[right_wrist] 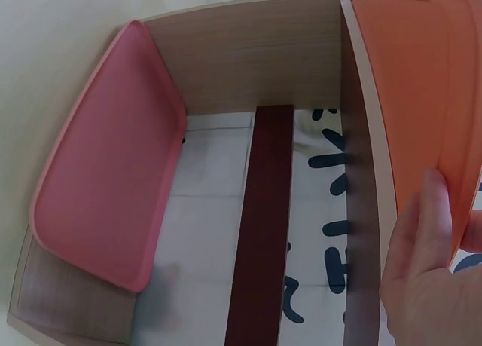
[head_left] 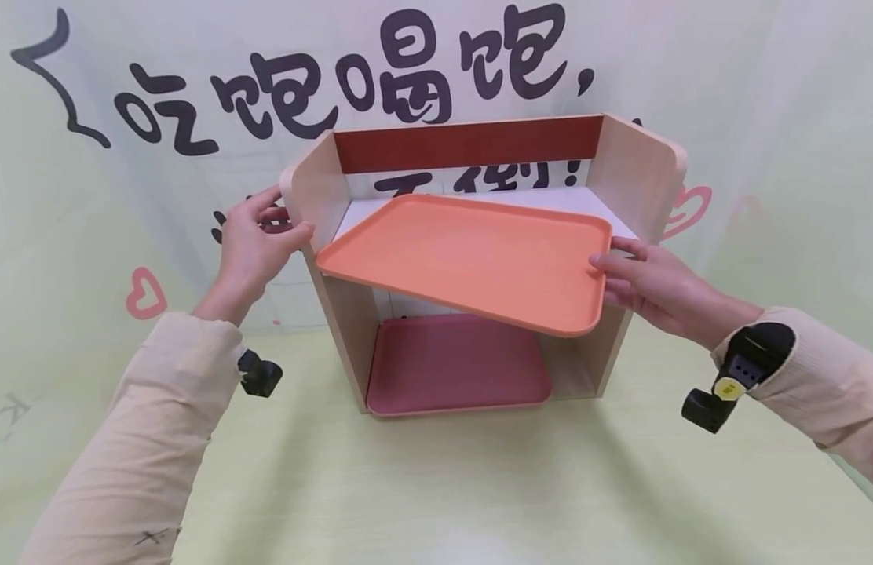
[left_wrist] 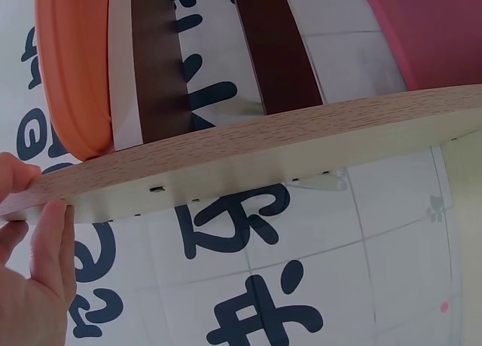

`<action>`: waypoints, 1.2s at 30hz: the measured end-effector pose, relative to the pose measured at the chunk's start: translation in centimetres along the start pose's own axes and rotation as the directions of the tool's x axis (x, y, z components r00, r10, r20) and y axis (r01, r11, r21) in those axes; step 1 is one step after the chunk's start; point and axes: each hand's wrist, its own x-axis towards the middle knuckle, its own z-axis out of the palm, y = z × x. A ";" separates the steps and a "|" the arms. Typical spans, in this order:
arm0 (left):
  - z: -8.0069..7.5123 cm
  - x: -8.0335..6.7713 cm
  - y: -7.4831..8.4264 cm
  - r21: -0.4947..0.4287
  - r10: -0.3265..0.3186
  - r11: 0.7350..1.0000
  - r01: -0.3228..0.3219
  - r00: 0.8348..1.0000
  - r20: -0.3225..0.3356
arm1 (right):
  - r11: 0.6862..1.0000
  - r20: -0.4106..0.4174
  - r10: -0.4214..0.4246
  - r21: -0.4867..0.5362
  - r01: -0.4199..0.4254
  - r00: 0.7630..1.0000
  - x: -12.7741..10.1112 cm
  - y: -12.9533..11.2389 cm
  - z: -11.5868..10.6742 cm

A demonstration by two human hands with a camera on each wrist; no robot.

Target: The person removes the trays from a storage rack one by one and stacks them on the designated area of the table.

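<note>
Pale green tabletop [head_left: 436, 486] underfoot, with a pale backdrop [head_left: 126, 196] behind carrying big black characters and small pink hearts. On the tabletop, up against that backdrop, a small wooden shelf unit [head_left: 637, 176] with two side panels, a dark red rail across the back, and an upper and a lower level.

Lying on the upper level, an orange tray [head_left: 472, 259], set askew and jutting out past the front edge, its near right corner hanging clear of the shelf. On the lower level, flat on the bottom board, a pink tray [head_left: 454, 369], well below the orange one and not touching it.

Right hand [head_left: 648, 286] at the orange tray's right rim, fingers stretched along the outer edge and thumb over the lip, pinching the rim; from the right wrist view, thumb [right_wrist: 422, 233] pressed against the tray's underside edge. Left hand [head_left: 256, 239] on the outside of the shelf unit's left side panel, thumb hooked over its front edge and fingers curled behind, gripping the board; same hold seen from the left wrist view, thumb [left_wrist: 53, 248] laid along the panel's edge. Cream sleeves on both arms, a small black camera strapped at each wrist.
</note>
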 end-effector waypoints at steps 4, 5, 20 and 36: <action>0.1 0.1 0.1 -0.001 0.002 1.000 -0.002 1.000 0.004 | 0.997 0.014 0.009 0.071 -0.010 1.000 -0.2 0.1 0.0; 0.1 0.2 0.1 -0.002 0.005 1.000 -0.005 1.000 0.005 | 0.997 0.006 0.012 0.071 -0.013 1.000 -0.3 0.1 0.0; 0.6 0.2 -0.1 -0.008 0.010 1.000 -0.010 1.000 0.013 | 0.968 0.036 0.015 0.248 -0.023 0.999 -1.4 1.1 -0.5; 0.7 0.3 0.1 -0.006 0.014 1.000 -0.014 1.000 0.005 | 0.916 -0.023 -0.033 0.398 0.040 0.999 -3.2 2.9 -2.5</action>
